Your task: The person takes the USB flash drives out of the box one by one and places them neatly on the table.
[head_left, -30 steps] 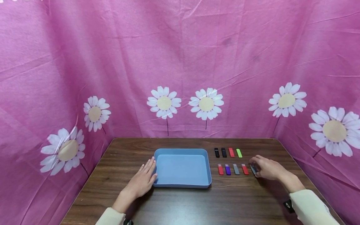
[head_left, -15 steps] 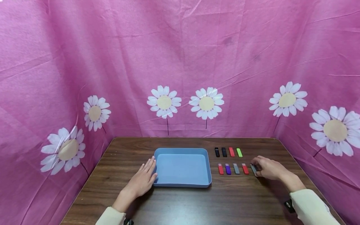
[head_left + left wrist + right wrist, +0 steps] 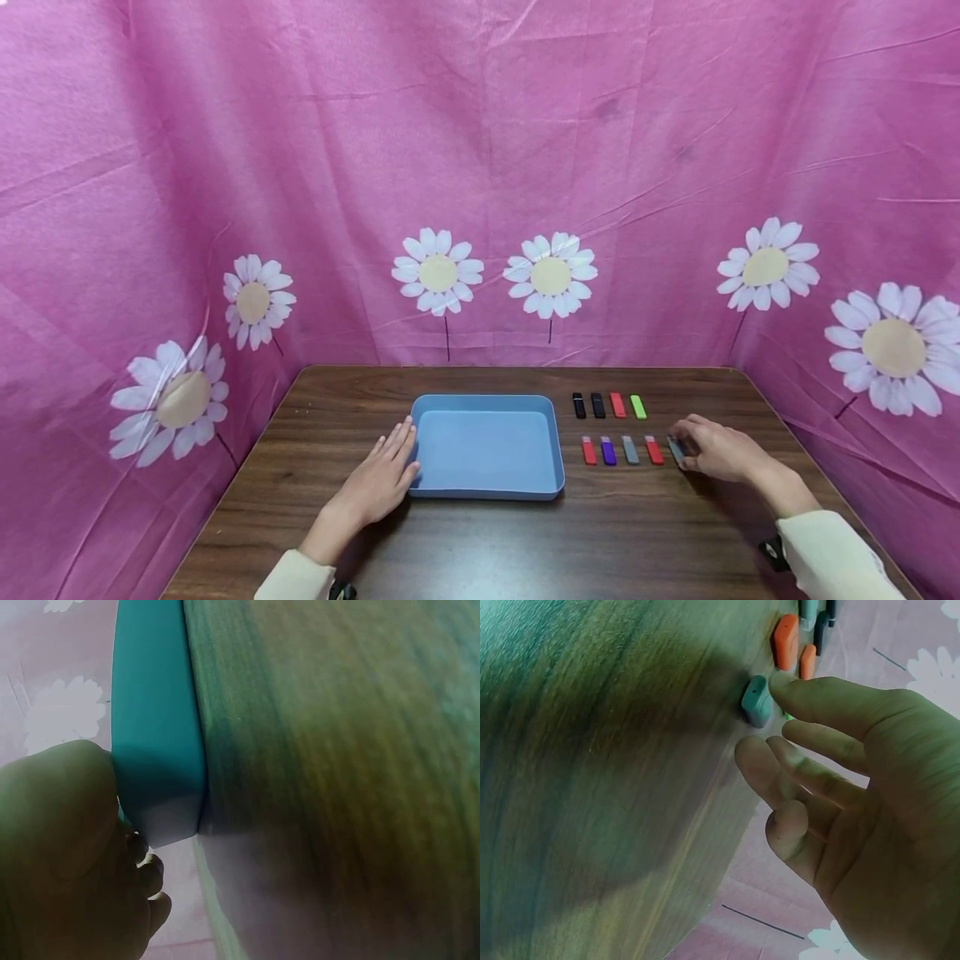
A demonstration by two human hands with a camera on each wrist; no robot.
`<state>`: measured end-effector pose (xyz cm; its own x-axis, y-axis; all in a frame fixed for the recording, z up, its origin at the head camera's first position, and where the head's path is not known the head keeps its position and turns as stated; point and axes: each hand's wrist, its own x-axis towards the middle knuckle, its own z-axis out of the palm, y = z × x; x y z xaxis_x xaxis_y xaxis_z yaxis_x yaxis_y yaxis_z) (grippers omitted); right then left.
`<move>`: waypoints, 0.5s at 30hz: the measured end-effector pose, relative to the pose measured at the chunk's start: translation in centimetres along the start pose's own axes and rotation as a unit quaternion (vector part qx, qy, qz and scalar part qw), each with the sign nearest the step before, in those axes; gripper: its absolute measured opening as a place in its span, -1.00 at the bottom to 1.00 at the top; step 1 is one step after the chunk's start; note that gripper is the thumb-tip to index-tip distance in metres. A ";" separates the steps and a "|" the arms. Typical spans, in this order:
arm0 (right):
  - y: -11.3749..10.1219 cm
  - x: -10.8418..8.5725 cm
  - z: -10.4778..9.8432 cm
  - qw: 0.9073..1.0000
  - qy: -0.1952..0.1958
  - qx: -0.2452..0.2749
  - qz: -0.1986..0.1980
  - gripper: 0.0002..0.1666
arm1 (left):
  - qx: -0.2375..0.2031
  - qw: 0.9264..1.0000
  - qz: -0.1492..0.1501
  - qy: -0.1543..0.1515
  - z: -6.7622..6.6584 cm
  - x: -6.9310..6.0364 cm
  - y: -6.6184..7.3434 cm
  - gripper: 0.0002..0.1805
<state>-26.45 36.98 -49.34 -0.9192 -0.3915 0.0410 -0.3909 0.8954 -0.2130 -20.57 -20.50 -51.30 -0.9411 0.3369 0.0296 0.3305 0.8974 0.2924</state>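
On the left, my left hand point(image 3: 375, 481) lies with straight fingers along the left side of a blue rectangular tray point(image 3: 487, 454). The left wrist view shows that hand against the tray's outer wall point(image 3: 157, 712). To the right, the thumb and fingers of my right hand point(image 3: 720, 450) pinch a grey USB stick point(image 3: 676, 452) at the right end of the front row. In the right wrist view the thumb touches this stick point(image 3: 757, 703), which stays down on the table; the forefinger's contact is partly hidden.
A red USB stick point(image 3: 654, 451), another grey one point(image 3: 630, 451), a purple one point(image 3: 608, 452) and a further red one point(image 3: 588, 452) share the front row. Behind them lie two black sticks, a red one and a green one point(image 3: 638, 407). Pink floral cloth point(image 3: 487, 167) surrounds the table.
Over the last second the right hand and the grey USB stick shift only very slightly. The left hand and the tray stay in place.
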 end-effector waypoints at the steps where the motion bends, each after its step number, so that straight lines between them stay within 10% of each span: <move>1: -0.1 0.0 0.0 1.000 0.005 0.000 0.000 -0.50 | 0.002 1.000 0.000 -0.001 0.0 0.0 0.0 -0.31; 9: -0.8 -0.5 0.0 0.999 0.044 -0.002 0.019 -0.65 | -0.004 1.000 0.010 0.019 0.0 0.1 -0.3 -0.33; 15: -1.9 -0.8 -0.3 0.998 0.061 0.009 0.019 -0.84 | 0.026 0.983 0.058 0.172 -0.8 1.0 -0.7 -0.51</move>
<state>-25.05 35.66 -48.69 -0.9328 -0.3277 0.1499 -0.3556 0.9047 -0.2347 -21.81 -21.00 -50.76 -0.8628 0.3291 0.3837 0.4314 0.8750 0.2196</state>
